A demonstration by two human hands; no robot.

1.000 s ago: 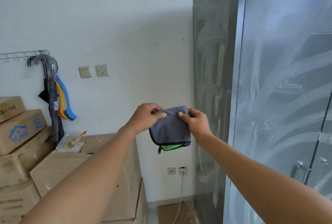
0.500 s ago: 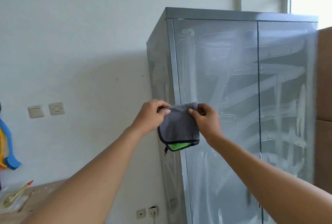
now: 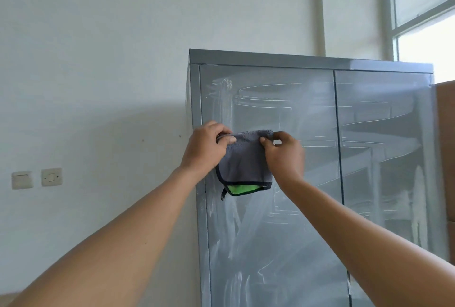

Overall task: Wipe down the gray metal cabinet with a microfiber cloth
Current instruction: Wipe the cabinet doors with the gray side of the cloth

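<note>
Your folded gray cloth, green underside showing, hangs in front of gray cabinet's streaky left door.

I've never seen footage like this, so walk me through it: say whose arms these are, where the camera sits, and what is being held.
There is no machine here. A person wears a camera on the head, looking forward, so the two bare arms reaching in are their own. The left hand and right hand each pinch the top edge of a folded gray microfiber cloth with a green underside. It hangs in front of the gray metal cabinet, whose two doors show whitish streaks. Two wall switches sit on the white wall to the left.
</note>
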